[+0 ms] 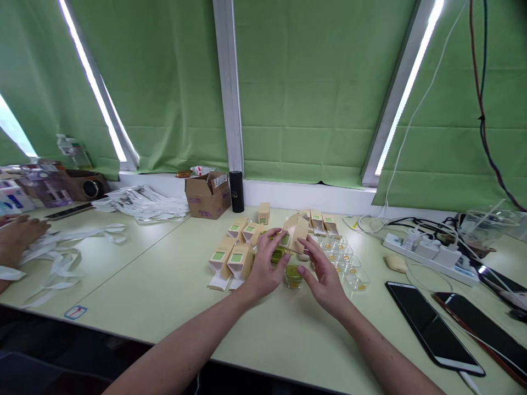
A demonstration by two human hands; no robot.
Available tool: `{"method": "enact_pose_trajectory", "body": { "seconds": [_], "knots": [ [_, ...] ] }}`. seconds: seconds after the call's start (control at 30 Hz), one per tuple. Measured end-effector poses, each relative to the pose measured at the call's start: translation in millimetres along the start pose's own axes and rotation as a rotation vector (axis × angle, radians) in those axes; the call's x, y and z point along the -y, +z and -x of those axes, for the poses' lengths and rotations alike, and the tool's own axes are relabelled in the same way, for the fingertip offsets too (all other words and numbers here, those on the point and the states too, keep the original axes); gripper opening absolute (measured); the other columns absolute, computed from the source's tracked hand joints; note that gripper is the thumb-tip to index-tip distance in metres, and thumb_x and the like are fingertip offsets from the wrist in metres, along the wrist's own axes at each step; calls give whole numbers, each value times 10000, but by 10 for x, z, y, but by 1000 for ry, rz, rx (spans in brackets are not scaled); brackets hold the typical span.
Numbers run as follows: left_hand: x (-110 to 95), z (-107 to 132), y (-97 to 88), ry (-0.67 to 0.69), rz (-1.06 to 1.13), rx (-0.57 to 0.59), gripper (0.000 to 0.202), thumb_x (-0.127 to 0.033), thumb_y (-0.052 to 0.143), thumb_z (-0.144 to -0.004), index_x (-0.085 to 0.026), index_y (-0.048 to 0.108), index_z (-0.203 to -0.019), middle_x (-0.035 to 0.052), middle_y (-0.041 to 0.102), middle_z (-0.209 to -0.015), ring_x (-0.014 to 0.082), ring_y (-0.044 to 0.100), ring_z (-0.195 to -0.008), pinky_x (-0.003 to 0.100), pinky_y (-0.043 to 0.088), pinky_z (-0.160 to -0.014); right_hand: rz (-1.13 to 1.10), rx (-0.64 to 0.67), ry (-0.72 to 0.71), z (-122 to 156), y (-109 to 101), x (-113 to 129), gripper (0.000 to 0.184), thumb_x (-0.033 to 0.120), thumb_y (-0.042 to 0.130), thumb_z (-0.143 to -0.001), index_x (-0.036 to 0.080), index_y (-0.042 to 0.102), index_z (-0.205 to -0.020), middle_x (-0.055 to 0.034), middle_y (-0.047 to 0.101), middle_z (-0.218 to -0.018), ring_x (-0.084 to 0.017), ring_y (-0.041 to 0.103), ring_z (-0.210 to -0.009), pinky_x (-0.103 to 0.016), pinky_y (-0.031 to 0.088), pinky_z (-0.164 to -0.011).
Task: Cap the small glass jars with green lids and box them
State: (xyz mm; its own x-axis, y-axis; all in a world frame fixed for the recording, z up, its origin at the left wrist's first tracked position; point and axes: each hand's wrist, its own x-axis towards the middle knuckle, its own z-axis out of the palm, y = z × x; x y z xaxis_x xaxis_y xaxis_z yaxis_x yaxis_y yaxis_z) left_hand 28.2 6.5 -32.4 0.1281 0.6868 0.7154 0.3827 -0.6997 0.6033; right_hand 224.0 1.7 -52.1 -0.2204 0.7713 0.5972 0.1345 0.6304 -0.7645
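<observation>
My left hand (pixel 265 264) and my right hand (pixel 325 274) meet over the middle of the pale table (pixel 164 285). Together they grip a small tan carton (pixel 293 233) with a green label, its flap open and tilted. Just below it, between my hands, sits a small clear jar (pixel 293 275) with green and yellow contents. Several more tan cartons (pixel 233 258) lie to the left, others (pixel 319 220) behind. A cluster of small clear cups (pixel 346 262) with yellow dots stands to the right.
Two dark phones (pixel 432 323) lie at the right, by a white power strip (pixel 428 252) with cables. A cardboard box (pixel 208 195) and black cylinder (pixel 236 191) stand at the back. White strips (pixel 142 202) lie at the left, where another person's hand (pixel 18 236) rests.
</observation>
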Motion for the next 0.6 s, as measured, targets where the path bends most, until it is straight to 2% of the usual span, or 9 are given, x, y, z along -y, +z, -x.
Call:
{"method": "enact_pose_trajectory", "body": {
  "seconds": [0.13,0.23,0.3,0.43,0.53,0.6],
  "knots": [
    [49,-19,5,-66,96,-38,415,-428,579,-1024,-254,630,-1397,141,520,-1455,316,466,-1423,520,405,-1205,65,-4,-95,2,-21,81,645,377,639,-998,402,387,-1592,-60,317,-1716,-321,380,-1539,-589,441,-1185],
    [86,-24,27,-141,268,-40,414,-482,576,-1020,-222,659,-1331,151,574,-1398,307,552,-1343,477,485,-1137,111,15,-173,-16,-33,160,644,355,624,-999,393,381,-1594,-52,336,-1709,-325,338,-1560,-621,396,-1208],
    [100,-20,45,-195,384,-38,456,-504,604,-1004,-210,622,-1352,158,593,-1387,296,604,-1274,456,530,-1076,124,36,-199,-24,-37,205,610,357,604,-1008,396,404,-1584,-40,359,-1699,-319,315,-1572,-641,342,-1237],
    [126,-7,73,-258,489,-43,593,-510,680,-960,-225,483,-1442,146,621,-1332,257,654,-1163,411,571,-982,106,85,-206,-17,-47,237,443,388,578,-1021,373,577,-1464,-46,498,-1616,-323,335,-1567,-642,351,-1233],
    [158,-11,79,-301,421,-122,706,-506,766,-896,-238,424,-1452,106,653,-1209,227,672,-1075,389,570,-952,85,116,-201,-4,-47,195,303,386,557,-1032,331,709,-1288,-70,645,-1475,-334,387,-1542,-643,378,-1210],
    [177,-22,71,-324,390,-155,700,-518,775,-884,-236,433,-1426,92,662,-1168,216,675,-1035,382,569,-935,85,106,-192,1,-40,140,235,362,558,-1032,313,750,-1159,-78,732,-1340,-334,473,-1484,-626,413,-1184]
  ]
}}
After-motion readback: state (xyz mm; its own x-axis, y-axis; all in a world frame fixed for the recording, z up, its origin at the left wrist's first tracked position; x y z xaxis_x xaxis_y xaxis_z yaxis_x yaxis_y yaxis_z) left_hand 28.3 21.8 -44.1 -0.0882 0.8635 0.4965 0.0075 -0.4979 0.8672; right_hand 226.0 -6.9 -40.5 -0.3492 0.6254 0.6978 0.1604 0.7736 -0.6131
